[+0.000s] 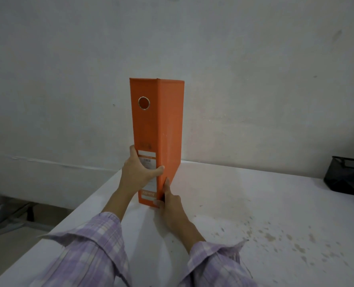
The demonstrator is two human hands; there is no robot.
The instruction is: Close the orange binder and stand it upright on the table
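Well left of the mesh pen holder (pixel 344 176), we had the closed orange binder (pixel 157 129) upright on the table (pixel 254 204), left hand (pixel 137 172) gripping its spine, right hand (pixel 169 200) pinching its lower corner (best released gently, checking it balanced).

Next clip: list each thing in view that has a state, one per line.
orange binder: closed, upright, spine toward the camera, bottom on the table
left hand: wrapped around the spine's lower part
right hand: pressed against the binder's lower right edge
mesh pen holder: upright, far right, contents not visible
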